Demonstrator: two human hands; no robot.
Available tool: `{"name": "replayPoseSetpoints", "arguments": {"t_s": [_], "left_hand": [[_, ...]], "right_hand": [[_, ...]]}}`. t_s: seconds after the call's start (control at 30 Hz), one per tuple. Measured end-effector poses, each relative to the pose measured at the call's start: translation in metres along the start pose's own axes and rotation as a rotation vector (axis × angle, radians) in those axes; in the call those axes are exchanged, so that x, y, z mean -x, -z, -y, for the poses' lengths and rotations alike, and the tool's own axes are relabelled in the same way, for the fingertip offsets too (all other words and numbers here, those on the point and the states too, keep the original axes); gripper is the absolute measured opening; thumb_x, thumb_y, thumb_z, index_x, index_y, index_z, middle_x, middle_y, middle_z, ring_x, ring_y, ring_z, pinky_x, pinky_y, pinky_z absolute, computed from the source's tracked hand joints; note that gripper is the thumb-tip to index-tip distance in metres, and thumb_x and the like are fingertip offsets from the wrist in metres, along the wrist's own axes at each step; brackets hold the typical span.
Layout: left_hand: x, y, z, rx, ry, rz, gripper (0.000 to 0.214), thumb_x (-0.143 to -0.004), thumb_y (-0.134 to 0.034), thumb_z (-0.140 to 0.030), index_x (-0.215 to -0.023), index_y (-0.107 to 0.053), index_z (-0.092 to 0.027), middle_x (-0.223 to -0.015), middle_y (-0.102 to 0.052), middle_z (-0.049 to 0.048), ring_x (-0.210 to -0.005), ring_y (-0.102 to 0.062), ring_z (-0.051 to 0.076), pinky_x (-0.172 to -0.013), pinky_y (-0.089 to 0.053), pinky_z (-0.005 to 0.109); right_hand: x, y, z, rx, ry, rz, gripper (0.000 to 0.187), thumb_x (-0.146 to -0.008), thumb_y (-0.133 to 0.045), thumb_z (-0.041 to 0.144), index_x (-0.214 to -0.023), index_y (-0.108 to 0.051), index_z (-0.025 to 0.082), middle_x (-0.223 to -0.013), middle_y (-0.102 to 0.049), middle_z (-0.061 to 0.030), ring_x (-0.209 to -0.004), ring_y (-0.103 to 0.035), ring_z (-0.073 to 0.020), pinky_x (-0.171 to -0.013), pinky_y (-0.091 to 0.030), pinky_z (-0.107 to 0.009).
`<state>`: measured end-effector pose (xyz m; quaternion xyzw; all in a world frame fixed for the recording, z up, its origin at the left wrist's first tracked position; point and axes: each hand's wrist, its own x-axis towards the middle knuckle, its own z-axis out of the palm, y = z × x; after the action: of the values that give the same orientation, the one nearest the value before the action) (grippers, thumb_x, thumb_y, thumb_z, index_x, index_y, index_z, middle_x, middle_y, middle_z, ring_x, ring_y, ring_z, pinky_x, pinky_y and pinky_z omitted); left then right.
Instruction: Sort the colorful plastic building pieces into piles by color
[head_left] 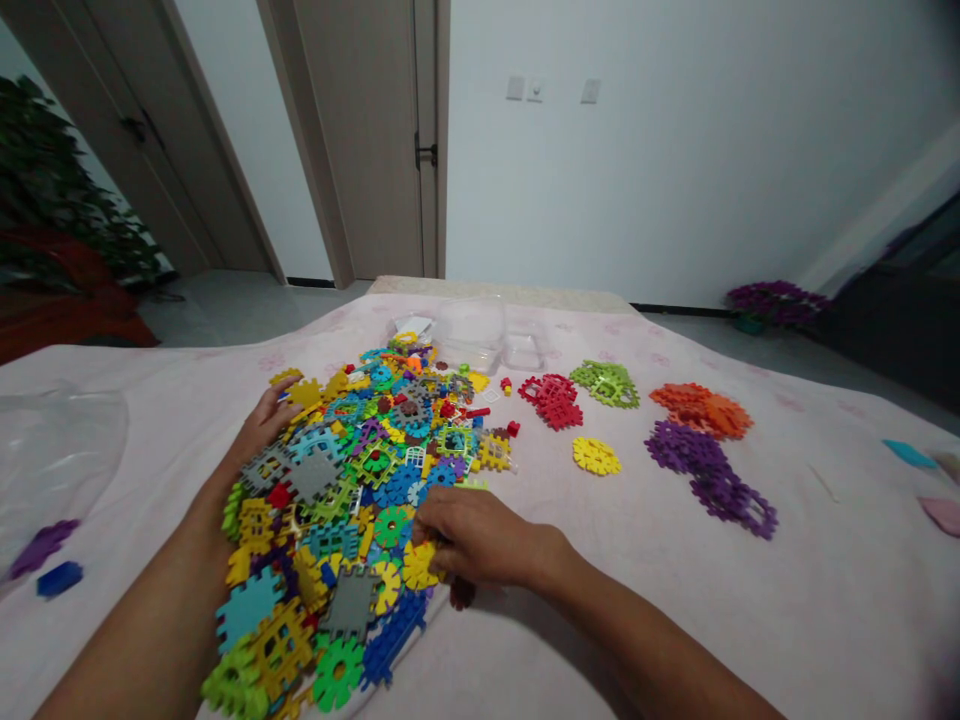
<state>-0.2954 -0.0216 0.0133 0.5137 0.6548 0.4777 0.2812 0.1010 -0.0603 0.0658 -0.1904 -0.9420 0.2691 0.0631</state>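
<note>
Evidently the main hazard sits at the near right side of the heap (390,490), where the right hand (476,540) bends its fingers over the edge of a yellow disc (418,567); whether that disc is pinched or merely touched I cannot tell, because the fingers cover the contact. Its rim is notched, so if pulled it could snag on the green disc (391,526) just beyond it or on its other neighbours and drag them along. A hurried tug might also start a slide near the blue strip (394,635), since the pieces there lie loose and overlapping. The left hand (264,425) lies at the heap's left edge, loosely bent beside some yellow pieces (304,392) and clenched on nothing that I can see; a sideways nudge from it or its forearm could spill the edge. Out on the cloth (825,620), the orange pieces (701,408) and purple pieces (682,447) lie right up against each other, so a careless drop or a brushing sleeve-line could mix them. The lone yellow flower (596,456), near the red pieces (553,400), could be knocked the same way.
</note>
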Motion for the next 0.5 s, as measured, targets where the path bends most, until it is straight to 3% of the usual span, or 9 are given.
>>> {"name": "replayPoseSetpoints", "arguments": {"t_s": [0.23,0.5], "left_hand": [[0.004,-0.001,-0.003,0.022,0.034,0.015,0.082,-0.084,-0.062,-0.06,-0.153,-0.038,-0.024,-0.107,-0.06,0.0062,-0.091,-0.059,0.023,-0.08,-0.047,0.035],[0.003,0.0,-0.002,-0.101,-0.012,0.0,0.077,-0.088,-0.055,-0.057,-0.153,-0.037,-0.019,-0.11,-0.063,0.0056,-0.091,-0.06,0.021,-0.081,-0.051,0.033]], "right_hand": [[0.006,0.001,-0.006,-0.193,-0.141,-0.136,0.009,-0.083,-0.073,0.021,-0.086,-0.064,0.02,-0.084,-0.062,0.0012,-0.077,-0.054,-0.0131,-0.066,-0.037,-0.024],[0.007,-0.01,-0.034,-0.81,-0.365,-0.377,0.015,-0.078,-0.072,0.025,-0.083,-0.06,0.019,-0.067,-0.057,0.0037,-0.057,-0.053,-0.0094,-0.051,-0.036,-0.022]]}}
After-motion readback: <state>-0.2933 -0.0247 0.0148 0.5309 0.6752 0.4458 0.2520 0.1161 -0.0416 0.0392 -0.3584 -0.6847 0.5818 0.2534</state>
